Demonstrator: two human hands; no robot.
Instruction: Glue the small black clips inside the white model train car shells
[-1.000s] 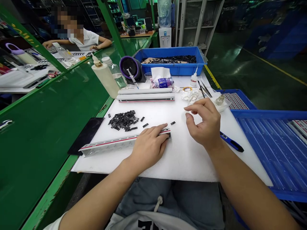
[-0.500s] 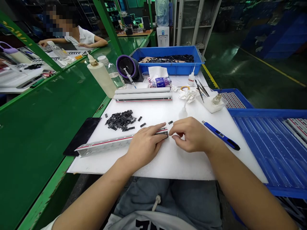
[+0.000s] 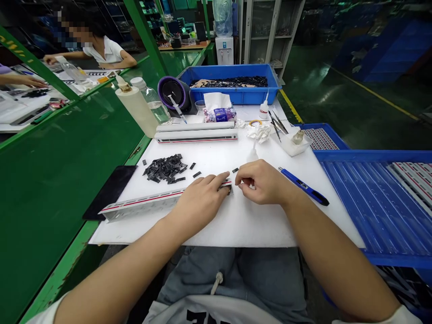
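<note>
A long white model train car shell (image 3: 145,201) with a red stripe lies slantwise on the white work board. My left hand (image 3: 199,198) is closed over its right end, the fingers bent around the edge and hiding part of it. Just off that end, my right hand (image 3: 261,182) is held with thumb and index finger pinched together. Whatever is between those fingertips, if anything, is too small to make out. A small black piece (image 3: 235,170) rests near the right fingertips. Behind the shell is a pile of small black pieces (image 3: 164,168), several lying loose beside it.
Right of my hand lies a blue pen-like tool (image 3: 303,186); a dropper bottle (image 3: 252,154) stands behind it. More white shells (image 3: 196,135), a tissue pack (image 3: 219,113) and a blue bin (image 3: 232,95) are farther back. Blue trays (image 3: 351,198) flank the right; a person (image 3: 108,51) sits left.
The whole view has shifted slightly. My right thumb and index finger have drawn closer together by the shell's end. My left hand stays on the shell. Another person's hand has appeared at far left.
</note>
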